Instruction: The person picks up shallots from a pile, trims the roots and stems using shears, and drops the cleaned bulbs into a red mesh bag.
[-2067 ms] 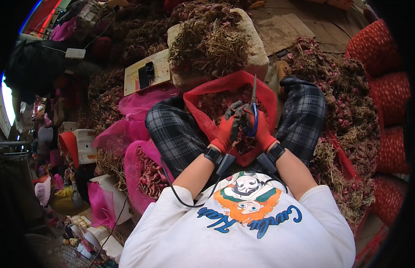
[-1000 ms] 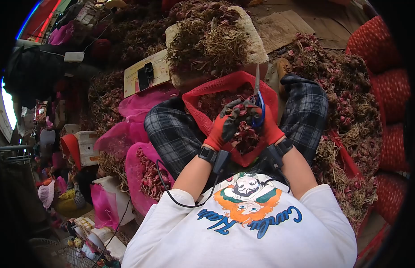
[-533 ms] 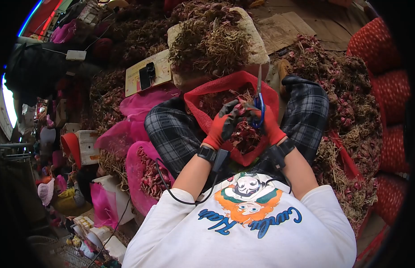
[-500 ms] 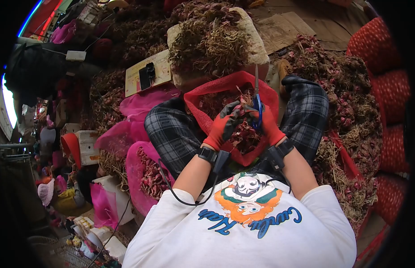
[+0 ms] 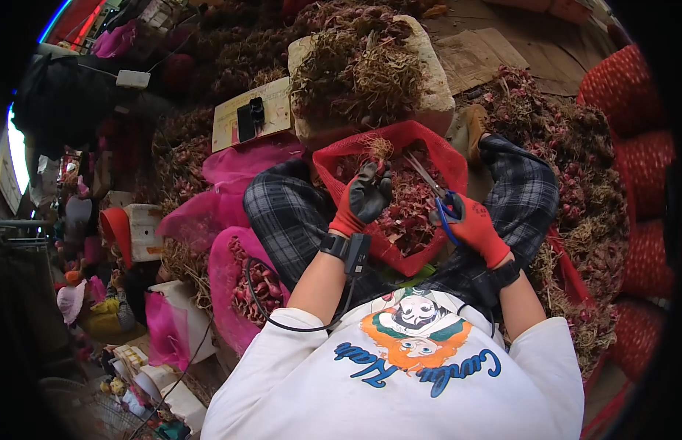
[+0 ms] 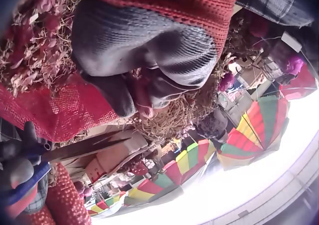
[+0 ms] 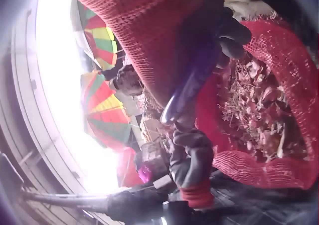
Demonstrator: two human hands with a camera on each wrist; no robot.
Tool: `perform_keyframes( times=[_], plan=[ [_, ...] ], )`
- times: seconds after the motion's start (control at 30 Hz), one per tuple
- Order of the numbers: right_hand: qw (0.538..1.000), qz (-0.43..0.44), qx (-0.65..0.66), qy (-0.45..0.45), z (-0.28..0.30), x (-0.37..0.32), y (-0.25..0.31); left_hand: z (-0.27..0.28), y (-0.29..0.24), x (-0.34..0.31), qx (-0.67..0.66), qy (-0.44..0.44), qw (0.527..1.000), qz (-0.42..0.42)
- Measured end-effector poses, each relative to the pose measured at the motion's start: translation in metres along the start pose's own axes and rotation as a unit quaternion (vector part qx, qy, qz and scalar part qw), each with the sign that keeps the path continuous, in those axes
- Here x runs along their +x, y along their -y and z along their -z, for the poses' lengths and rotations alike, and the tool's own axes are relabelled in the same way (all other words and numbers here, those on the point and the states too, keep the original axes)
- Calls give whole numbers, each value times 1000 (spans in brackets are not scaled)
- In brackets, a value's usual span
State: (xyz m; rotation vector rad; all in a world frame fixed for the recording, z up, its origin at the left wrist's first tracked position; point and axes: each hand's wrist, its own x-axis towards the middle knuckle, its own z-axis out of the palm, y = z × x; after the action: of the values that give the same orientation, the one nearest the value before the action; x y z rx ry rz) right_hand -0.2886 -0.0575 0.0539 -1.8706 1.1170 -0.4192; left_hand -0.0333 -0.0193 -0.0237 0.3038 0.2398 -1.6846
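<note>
Red bulb [image 6: 143,96] pinched in left hand [image 5: 364,199]; right hand [image 5: 469,222] grips scissors [image 5: 440,193].

1. The hands, close together over the middle of the red mesh bag [image 5: 333,158] a moment ago, are now well apart.
2. The right hand [image 5: 469,224] has moved out to the bag's right near side, its back now turned up.
3. The scissors [image 5: 443,202], which pointed nearly straight ahead with blades together, now slant left over the bag, blades parted.
4. The left hand [image 5: 368,198] alone now pinches the rooted shallot [image 5: 380,149], its roots facing away from the person.
5. More loose red skins [image 5: 410,202] show between the hands.
</note>
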Motion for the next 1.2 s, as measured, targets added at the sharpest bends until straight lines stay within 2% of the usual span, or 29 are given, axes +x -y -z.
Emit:
perform_keyframes(
  times=[0.07, 0.1, 0.2, 0.23, 0.3, 0.4, 0.5, 0.6, 0.7, 0.8, 0.93, 1.03, 1.13, 1.2],
  plan=[
    [998, 12, -64, 0, 0, -9, 7, -2, 4, 0, 79, -2, 996, -43],
    [998, 11, -47, 34, -2, -9, 5, -3, 6, 1, 119, -1, 991, -63],
    [994, 11, -107, 19, -14, -9, 0, -1, 11, 4, 142, -20, 986, -80],
    [993, -5, -103, 55, -13, -8, 2, 0, 12, 3, 169, 2, 983, -77],
    [993, 1, -113, 37, -20, -6, -6, -1, 12, -1, 224, 43, 971, -69],
    [993, 19, -115, -2, -24, -3, -7, -2, 15, -2, 181, 148, 972, -38],
    [991, 33, -129, -14, -24, -1, -1, 0, 15, -2, 183, 164, 969, -16],
    [985, 16, -168, 24, -23, 3, -3, -3, 16, -5, 215, 107, 970, -34],
    [976, -7, -208, 58, -30, 8, -13, -23, 25, -12, 320, -3, 945, -67],
    [972, -20, -223, 73, -32, 11, -15, -18, 28, -12, 292, 6, 953, -77],
    [959, -13, -263, 107, -27, 14, -3, 4, 18, -7, 287, 65, 955, -47],
    [958, 26, -268, 94, -29, 17, -20, 7, 17, -6, 242, 75, 967, -38],
    [957, 11, -274, 95, -24, 18, -14, 10, 15, -7, 222, 80, 972, -24],
    [991, 11, -92, 94, -28, 18, -24, 8, 16, -10, 211, 66, 975, -21]
  ],
)
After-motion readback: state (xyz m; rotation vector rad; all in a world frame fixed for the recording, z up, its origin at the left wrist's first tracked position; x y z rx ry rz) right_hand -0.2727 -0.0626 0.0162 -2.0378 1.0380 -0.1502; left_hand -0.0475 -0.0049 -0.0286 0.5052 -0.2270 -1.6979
